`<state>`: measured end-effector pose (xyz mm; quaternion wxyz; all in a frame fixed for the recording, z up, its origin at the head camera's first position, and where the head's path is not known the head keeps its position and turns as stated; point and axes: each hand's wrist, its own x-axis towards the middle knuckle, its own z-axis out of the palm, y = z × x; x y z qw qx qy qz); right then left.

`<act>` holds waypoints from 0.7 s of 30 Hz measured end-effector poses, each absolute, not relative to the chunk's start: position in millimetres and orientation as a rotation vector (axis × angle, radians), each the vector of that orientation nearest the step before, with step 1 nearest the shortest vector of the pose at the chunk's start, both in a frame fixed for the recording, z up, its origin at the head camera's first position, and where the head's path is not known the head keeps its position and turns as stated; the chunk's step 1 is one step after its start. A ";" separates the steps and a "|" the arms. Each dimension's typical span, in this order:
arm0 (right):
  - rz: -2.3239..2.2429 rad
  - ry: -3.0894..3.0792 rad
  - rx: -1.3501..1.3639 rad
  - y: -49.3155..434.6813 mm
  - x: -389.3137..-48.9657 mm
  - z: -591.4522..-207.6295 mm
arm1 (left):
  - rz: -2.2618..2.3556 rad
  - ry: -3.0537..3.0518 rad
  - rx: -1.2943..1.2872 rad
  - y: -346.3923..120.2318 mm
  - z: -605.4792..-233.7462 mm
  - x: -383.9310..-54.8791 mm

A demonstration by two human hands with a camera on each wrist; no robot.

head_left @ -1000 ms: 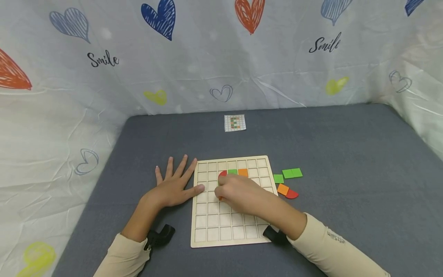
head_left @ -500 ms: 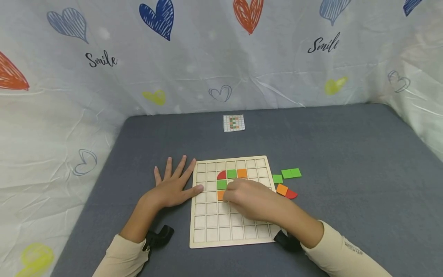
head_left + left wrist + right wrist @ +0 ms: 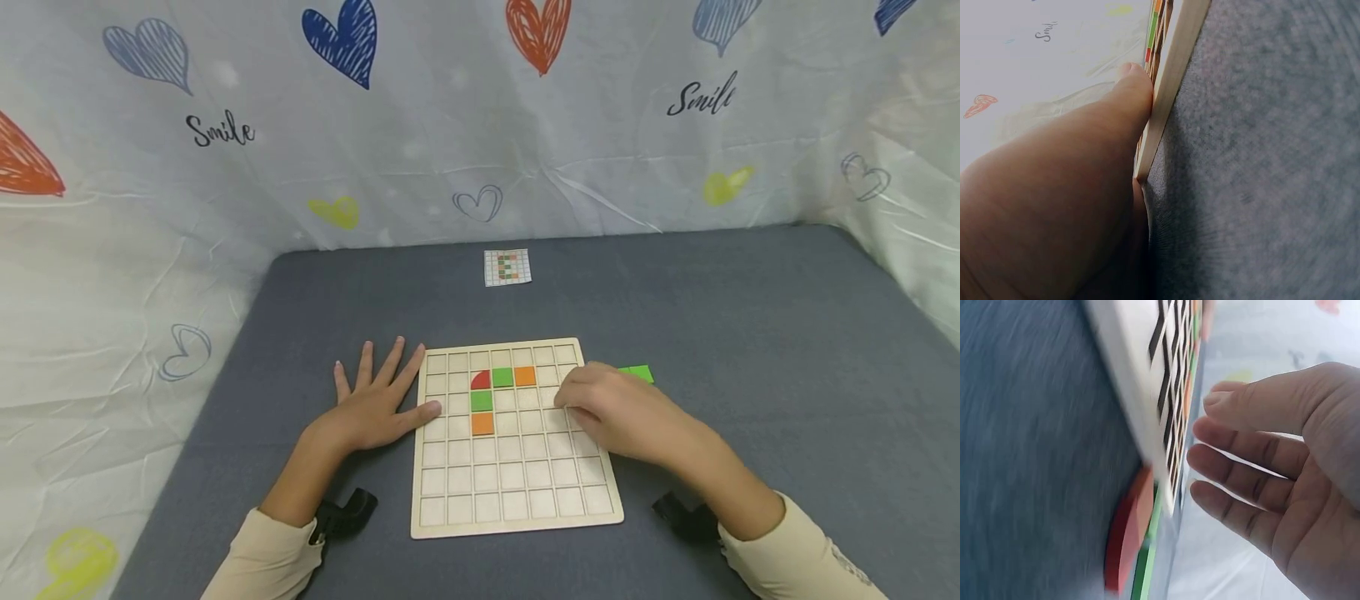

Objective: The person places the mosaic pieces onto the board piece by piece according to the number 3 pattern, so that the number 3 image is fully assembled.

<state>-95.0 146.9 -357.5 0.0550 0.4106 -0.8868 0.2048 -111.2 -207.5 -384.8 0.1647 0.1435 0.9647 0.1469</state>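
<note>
A wooden grid board lies on the table with several flat tiles in its cells. A red quarter-round tile, a green tile and an orange tile form a row. Below the red one sit another green tile and another orange tile. My left hand lies flat with fingers spread, its thumb over the board's left edge. My right hand hovers at the board's right edge, fingers loosely bent and holding nothing in the right wrist view.
Beside the board's right edge are loose tiles: a red piece, an orange piece and green ones, mostly hidden by my right hand in the head view. A small pattern card lies at the table's back.
My right hand has let go of the orange tile in the left column and moved right, off the placed tiles to the board's right edge. My left hand has stayed put.
</note>
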 end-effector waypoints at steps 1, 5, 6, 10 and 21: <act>0.606 -2.706 1.219 151.5 -96.6 -357.5 | 0.420 2.750 0.410 -207.8 -385.0 -111.2; 0.538 -2.764 1.130 166.4 -103.0 -355.9 | 0.418 2.750 0.410 -208.3 -385.4 -111.0; 0.527 -2.779 1.113 169.6 -104.4 -355.4 | 0.418 2.750 0.412 -208.3 -385.3 -111.0; 0.469 -2.837 1.081 179.7 -109.2 -354.8 | 0.422 2.752 0.418 -208.1 -385.1 -111.0; 0.442 -2.809 1.110 184.4 -114.6 -358.1 | 0.447 2.755 0.421 -206.8 -380.7 -108.8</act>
